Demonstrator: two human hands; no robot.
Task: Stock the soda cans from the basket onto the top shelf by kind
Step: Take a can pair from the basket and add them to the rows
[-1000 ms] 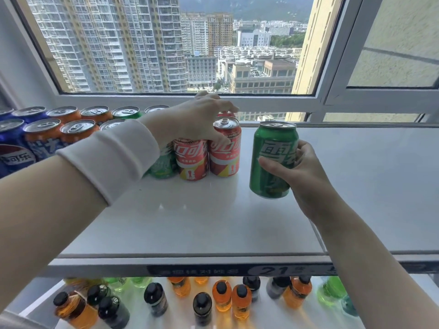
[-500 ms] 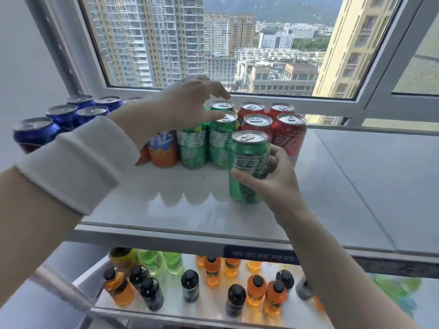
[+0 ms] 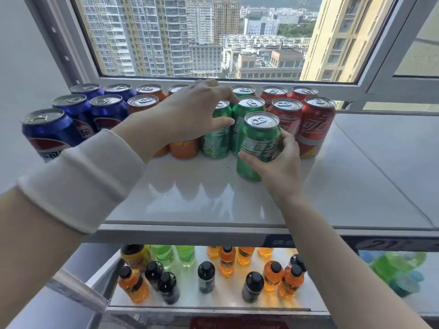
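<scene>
My right hand grips a green soda can, which stands upright on the white top shelf just in front of the other green cans. My left hand reaches over the rows with fingers spread, its thumb touching a front green can. From left to right the rows run blue cans, orange cans, green cans and red cans. The basket is out of view.
The window frame runs close behind the can rows. The right half of the top shelf is bare. On the lower shelf stand several orange, green and dark bottles.
My right hand has carried the green can leftward from beside the red cans to the front of the green cans. My left hand stays over the rows.
</scene>
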